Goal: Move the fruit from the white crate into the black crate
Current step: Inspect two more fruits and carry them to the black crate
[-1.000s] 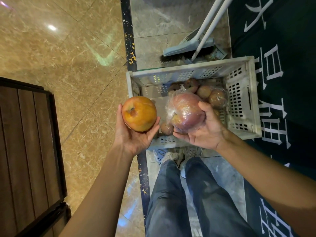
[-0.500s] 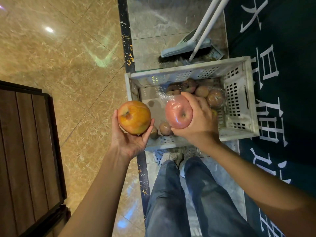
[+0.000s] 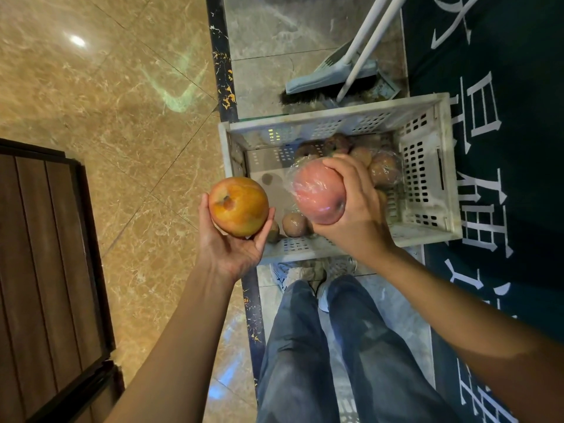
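My left hand holds an orange-red apple palm up, just left of the white crate. A pink apple wrapped in clear plastic is gripped from the side by my right hand, above the crate's front half. Inside the crate lie several brownish fruits at the back right and two small ones near the front wall. No black crate is in view.
A broom and dustpan lean behind the crate. A dark mat with white characters lies to the right. A dark wooden panel stands at the left. My legs and shoes are just below the crate.
My right hand has turned over, so its back now faces up with the wrapped apple under the fingers. Both hands have shifted slightly; each keeps its apple.
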Demonstrator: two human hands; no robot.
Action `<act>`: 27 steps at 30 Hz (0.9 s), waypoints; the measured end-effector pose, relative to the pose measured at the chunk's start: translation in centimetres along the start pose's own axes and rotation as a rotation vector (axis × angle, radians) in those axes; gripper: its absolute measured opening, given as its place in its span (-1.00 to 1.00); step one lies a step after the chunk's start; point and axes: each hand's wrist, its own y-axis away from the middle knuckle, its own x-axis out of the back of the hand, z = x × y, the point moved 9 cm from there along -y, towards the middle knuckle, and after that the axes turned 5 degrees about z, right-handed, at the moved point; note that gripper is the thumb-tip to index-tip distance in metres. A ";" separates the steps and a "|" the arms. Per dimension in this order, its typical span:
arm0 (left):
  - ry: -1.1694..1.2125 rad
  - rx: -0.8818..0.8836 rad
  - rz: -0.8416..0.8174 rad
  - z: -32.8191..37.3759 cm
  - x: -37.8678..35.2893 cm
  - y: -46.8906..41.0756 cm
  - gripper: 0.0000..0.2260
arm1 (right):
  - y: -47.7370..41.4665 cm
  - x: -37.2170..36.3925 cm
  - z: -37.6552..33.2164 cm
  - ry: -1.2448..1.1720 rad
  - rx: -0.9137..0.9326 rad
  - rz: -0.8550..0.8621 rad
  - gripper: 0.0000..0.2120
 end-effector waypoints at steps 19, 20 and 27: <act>0.185 -0.108 0.088 8.9 5.4 -9.4 -0.31 | -0.9 -16.8 10.9 0.034 -0.394 -0.291 -0.20; 0.184 -0.127 0.097 9.6 6.0 -10.1 -0.31 | -0.8 -18.4 11.7 0.053 -0.411 -0.305 -0.22; 0.207 -0.166 0.171 11.8 10.2 -16.4 -0.31 | -0.4 -27.9 15.8 0.059 -0.309 -0.476 -0.24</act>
